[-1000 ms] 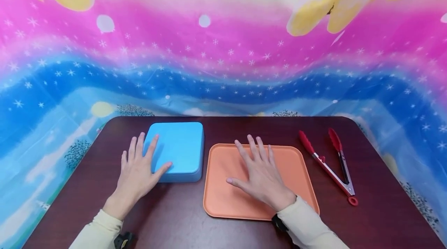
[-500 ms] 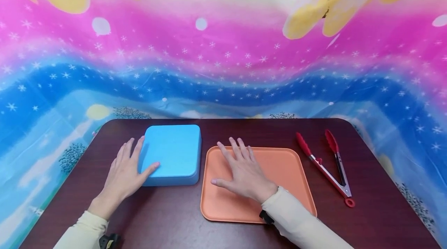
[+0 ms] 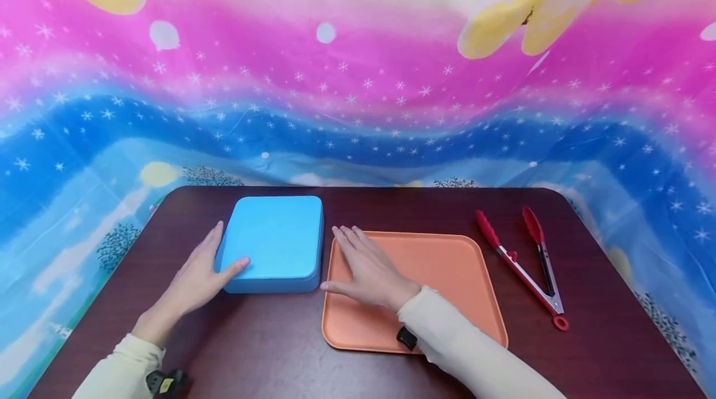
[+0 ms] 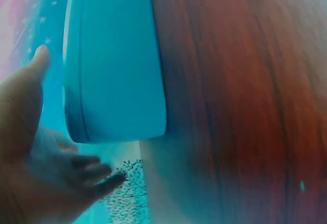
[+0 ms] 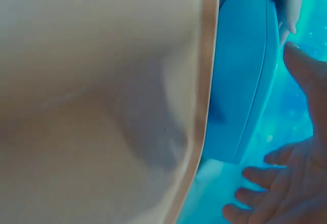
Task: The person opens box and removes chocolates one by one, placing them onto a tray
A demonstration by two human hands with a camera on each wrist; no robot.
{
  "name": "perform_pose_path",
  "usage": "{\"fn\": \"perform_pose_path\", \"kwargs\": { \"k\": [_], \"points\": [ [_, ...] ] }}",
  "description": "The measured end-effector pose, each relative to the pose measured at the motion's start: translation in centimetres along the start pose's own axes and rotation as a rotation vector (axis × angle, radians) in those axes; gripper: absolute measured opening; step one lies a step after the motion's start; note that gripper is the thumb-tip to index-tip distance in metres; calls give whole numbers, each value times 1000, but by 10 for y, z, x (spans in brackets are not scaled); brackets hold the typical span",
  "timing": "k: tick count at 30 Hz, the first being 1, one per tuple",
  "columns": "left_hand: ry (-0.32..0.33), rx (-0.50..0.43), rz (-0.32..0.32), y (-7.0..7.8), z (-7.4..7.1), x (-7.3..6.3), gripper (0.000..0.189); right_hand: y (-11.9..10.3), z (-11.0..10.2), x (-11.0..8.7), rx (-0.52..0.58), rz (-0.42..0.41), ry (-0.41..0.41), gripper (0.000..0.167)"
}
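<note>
A square blue lidded box rests on the dark wooden table, left of centre. At its left side is my left hand, fingers extended along that side and thumb over the near left corner of the lid. In the left wrist view, a gap shows between the fingers and the box. My right hand hovers over the left part of an orange tray, palm facing the box, its fingers straight and holding nothing. The right wrist view shows that hand spread beside the box, beyond the tray rim.
Red-tipped tongs lie spread apart on the table, right of the tray. A patterned cloth hangs behind the table's far edge.
Both hands have moved left. My left hand has gone from over the box to its left side; my right hand has crossed the tray toward the box and turned its palm inward.
</note>
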State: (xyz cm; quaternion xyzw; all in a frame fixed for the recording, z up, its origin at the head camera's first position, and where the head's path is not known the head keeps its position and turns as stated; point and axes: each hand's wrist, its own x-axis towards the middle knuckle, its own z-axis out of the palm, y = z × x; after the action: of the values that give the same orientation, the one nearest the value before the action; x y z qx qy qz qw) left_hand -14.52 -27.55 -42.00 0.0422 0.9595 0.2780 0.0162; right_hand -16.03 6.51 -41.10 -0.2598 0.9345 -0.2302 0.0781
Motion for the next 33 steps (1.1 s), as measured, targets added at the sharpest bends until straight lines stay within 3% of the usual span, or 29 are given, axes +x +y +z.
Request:
{"fn": "perform_pose_path", "kwargs": {
  "k": [3,6,13,21,33],
  "points": [
    [-77,-137,-11,1,-1,1,107,-4,1,6,101,36,-26,102],
    [-115,-201,-7,-1,-3,1,109,-10,4,11,196,89,-35,104],
    [-134,-207,23,-11,-3,0,118,-22,17,20,293,126,-51,109],
    [-153,-222,74,-17,-1,0,127,-29,21,30,367,146,-13,109],
    [-237,-414,38,-27,0,-2,118,-33,23,33,389,142,-78,103]
  ]
}}
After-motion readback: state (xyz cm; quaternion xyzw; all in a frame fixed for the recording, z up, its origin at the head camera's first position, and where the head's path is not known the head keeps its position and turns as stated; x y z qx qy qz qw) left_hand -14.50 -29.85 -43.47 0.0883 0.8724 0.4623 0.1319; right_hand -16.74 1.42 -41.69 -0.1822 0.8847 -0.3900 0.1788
